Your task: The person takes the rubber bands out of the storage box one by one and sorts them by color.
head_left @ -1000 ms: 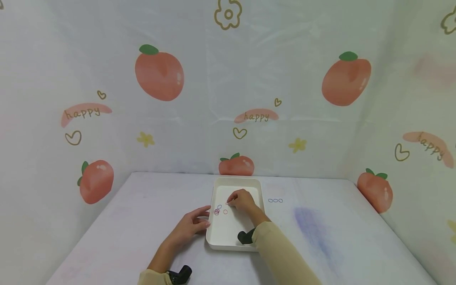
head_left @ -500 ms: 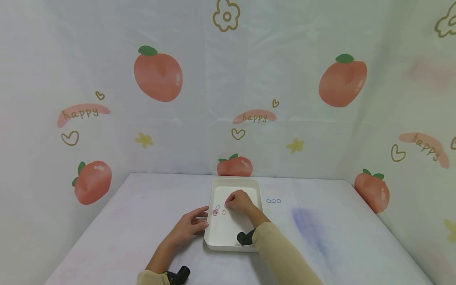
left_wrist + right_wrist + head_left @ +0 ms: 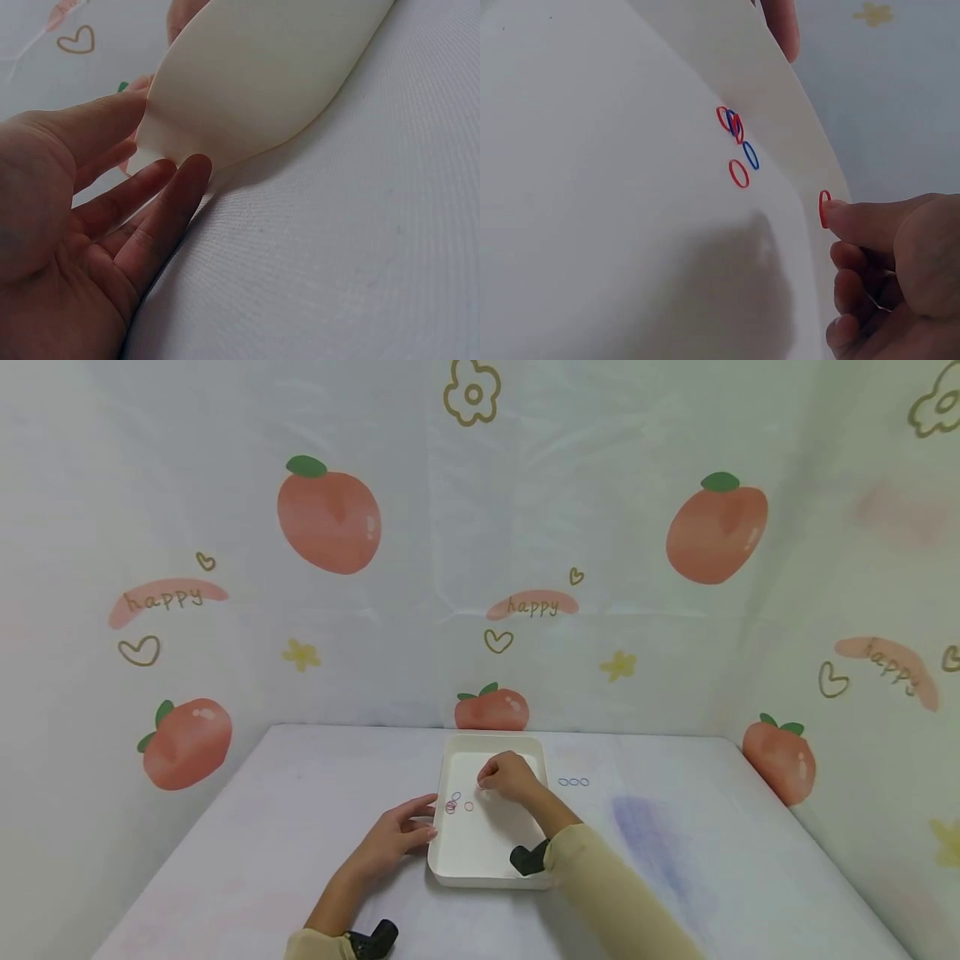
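A white rectangular tray lies on the table. My right hand is over its middle, pinching a thin red rubber band between thumb and fingers; the other fingers are curled in. Below it on the tray floor is a single red rubber band. By the tray's left wall a blue rubber band lies beside a small overlapping cluster of red and blue bands. At the tray's left side my left hand touches the rim and outer wall with relaxed fingers, also seen against the tray wall in the left wrist view.
Three blue rubber bands sit in a row on the white tablecloth right of the tray. A white backdrop printed with fruit stands behind and at the sides. Black wrist devices sit on both forearms.
My right hand, low over the tray half a second ago, has moved slightly back and to the right with the red rubber band in its pinch. The left hand stays at the tray's side.
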Demonstrator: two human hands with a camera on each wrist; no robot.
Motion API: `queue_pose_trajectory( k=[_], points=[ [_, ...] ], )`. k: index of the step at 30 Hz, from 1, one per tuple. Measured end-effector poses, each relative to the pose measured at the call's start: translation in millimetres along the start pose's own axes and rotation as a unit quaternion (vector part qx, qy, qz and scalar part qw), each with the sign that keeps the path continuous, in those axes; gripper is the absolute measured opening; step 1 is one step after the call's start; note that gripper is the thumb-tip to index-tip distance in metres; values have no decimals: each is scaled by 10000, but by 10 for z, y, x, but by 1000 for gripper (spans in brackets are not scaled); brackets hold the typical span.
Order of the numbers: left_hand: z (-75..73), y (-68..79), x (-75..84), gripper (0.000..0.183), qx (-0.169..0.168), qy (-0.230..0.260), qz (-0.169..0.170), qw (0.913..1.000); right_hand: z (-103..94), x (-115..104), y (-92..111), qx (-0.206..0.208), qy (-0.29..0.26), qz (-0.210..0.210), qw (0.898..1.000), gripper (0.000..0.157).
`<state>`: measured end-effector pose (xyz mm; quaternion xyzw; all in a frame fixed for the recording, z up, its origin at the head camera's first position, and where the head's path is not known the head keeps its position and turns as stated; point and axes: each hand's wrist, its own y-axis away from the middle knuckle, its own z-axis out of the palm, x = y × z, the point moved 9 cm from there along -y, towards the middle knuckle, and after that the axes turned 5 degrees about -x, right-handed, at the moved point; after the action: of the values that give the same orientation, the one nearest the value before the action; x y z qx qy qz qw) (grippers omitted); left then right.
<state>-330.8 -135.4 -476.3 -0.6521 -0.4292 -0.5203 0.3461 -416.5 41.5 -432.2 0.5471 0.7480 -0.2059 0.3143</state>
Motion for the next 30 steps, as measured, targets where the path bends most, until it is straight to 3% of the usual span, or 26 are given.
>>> queue_pose_trajectory(
  k=[14, 23, 30],
  points=[
    [-22, -12, -17, 60, 52, -173, -19, 9998, -335, 87, 162, 150, 213, -221, 9994, 6],
    [-12, 17, 17, 60, 121, -213, 24, 9997, -668, 297, 345, 654, -15, -179, 9977, 5],
    [2, 10, 37, 59, 65, -229, 37, 9997, -832, 591, 520, 1016, -81, 1, 9948, 8]
  ],
)
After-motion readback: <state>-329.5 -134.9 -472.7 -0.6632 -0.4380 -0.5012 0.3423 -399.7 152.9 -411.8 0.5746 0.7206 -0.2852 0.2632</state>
